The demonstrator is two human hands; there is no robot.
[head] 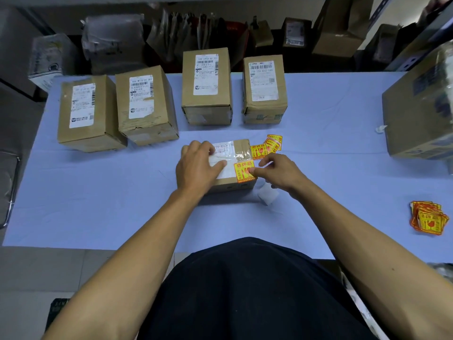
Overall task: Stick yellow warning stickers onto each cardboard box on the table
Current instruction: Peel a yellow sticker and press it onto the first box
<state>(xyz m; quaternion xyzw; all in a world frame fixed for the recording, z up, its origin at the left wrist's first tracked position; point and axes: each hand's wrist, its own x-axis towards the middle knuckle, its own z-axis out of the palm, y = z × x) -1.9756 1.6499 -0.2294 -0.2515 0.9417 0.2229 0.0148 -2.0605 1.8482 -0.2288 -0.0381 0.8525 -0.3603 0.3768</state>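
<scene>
A small cardboard box [241, 148] with a white label lies in the middle of the table. My left hand [196, 165] rests flat on its left half, fingers spread. A yellow warning sticker [242, 170] sits on the box's front right corner, and my right hand [277, 171] pinches its right edge between thumb and forefinger. Two or three loose yellow stickers [268, 146] lie just behind the box on the right. A stack of stickers [427, 218] lies at the table's right edge.
Four taller boxes stand in a row at the back: [85, 114], [144, 104], [207, 87], [264, 89]. A big box [416, 111] sits at the far right. A white backing paper [268, 193] lies by my right wrist. The table [98, 204] has a pale blue cover.
</scene>
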